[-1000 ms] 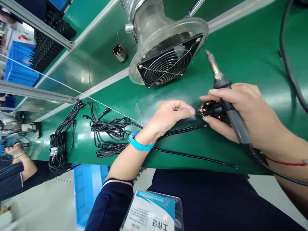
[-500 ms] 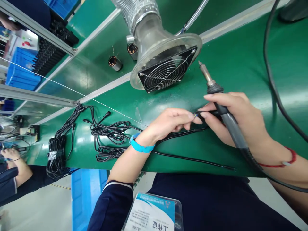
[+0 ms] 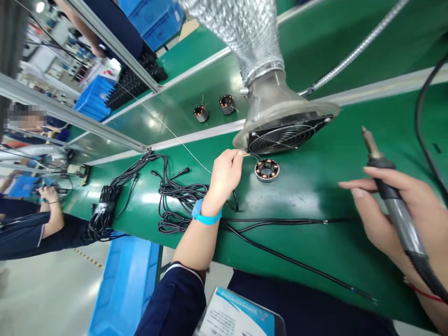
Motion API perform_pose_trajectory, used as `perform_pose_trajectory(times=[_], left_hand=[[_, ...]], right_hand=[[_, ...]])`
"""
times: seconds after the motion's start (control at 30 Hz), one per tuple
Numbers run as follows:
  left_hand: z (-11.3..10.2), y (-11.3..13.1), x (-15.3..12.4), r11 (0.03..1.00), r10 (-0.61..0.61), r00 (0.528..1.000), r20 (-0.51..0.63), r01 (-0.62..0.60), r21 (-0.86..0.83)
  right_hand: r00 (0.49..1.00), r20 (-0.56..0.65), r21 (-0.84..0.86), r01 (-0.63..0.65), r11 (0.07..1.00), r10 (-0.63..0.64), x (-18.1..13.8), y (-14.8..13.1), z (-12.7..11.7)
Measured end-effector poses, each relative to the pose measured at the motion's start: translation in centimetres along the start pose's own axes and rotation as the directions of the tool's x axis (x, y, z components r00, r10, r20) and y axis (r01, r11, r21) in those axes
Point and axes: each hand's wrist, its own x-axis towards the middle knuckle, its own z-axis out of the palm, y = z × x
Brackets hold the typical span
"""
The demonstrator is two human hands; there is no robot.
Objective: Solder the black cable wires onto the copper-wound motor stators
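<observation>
My left hand (image 3: 227, 170) pinches the end of a black cable (image 3: 235, 201), from which a thin orange-looking wire pokes past the fingertips. Just right of those fingertips, a motor stator (image 3: 267, 170) with copper windings stands on the green bench (image 3: 301, 186), and a thin wire runs from it toward my fingers. Whether the two wires touch is too small to tell. In my right hand (image 3: 392, 210) is a soldering iron (image 3: 395, 205), held like a pen with its tip pointing up and away from the stator.
A fume extractor hood (image 3: 283, 109) with a fan grille hangs close over the stator. Two more stators (image 3: 227, 104) stand behind the bench ledge. Coiled black cables (image 3: 182, 198) lie at the left, and loose cable ends (image 3: 315, 266) stretch along the front. A co-worker's hands (image 3: 49, 195) show far left.
My hands have moved apart. The left has gone from beside the right hand to near the stator, which now shows below the hood; the right has shifted rightward with the soldering iron.
</observation>
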Motion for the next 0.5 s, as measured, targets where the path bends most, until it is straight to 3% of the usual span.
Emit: perform_pose_trajectory(times=[0.07,0.1,0.17,0.23,0.3,0.33,0.4,0.5], left_hand=[[-0.5,0.0,-0.3,0.989,0.134,0.965,-0.225,-0.116,0.093],[-0.4,0.2,-0.7,0.979,0.201,0.938,-0.283,-0.182,0.093],[0.4,1.2,-2.0,0.954,0.280,0.922,-0.267,-0.299,-0.030],[2.0,2.2,-3.6,0.922,0.267,0.959,-0.093,-0.283,-0.265],[3.8,3.0,-5.0,0.859,0.164,0.975,0.153,-0.064,-0.507],[4.7,3.2,-5.5,0.800,0.115,0.959,0.260,0.066,-0.597],[6.0,3.4,-6.2,0.696,0.060,0.912,0.406,0.253,-0.672],[6.8,3.6,-6.5,0.755,0.085,0.884,0.459,0.244,-0.609]], right_hand=[[0.999,0.022,0.010,-0.047,0.999,0.046,0.0,-0.1,-0.1],[0.999,0.014,0.025,-0.032,0.999,0.032,0.0,-0.1,-0.1],[1.000,-0.002,0.057,0.031,0.998,-0.031,0.0,-0.2,0.0],[0.995,0.003,0.125,0.097,0.987,-0.098,0.0,-0.2,0.2],[0.988,0.027,0.212,0.146,0.966,-0.155,0.0,-0.2,0.5],[0.982,0.046,0.255,0.168,0.952,-0.185,-0.1,-0.2,0.7],[0.967,0.079,0.304,0.207,0.930,-0.241,-0.2,-0.1,1.1],[0.953,0.086,0.307,0.253,0.917,-0.292,-0.5,-0.2,1.7]])
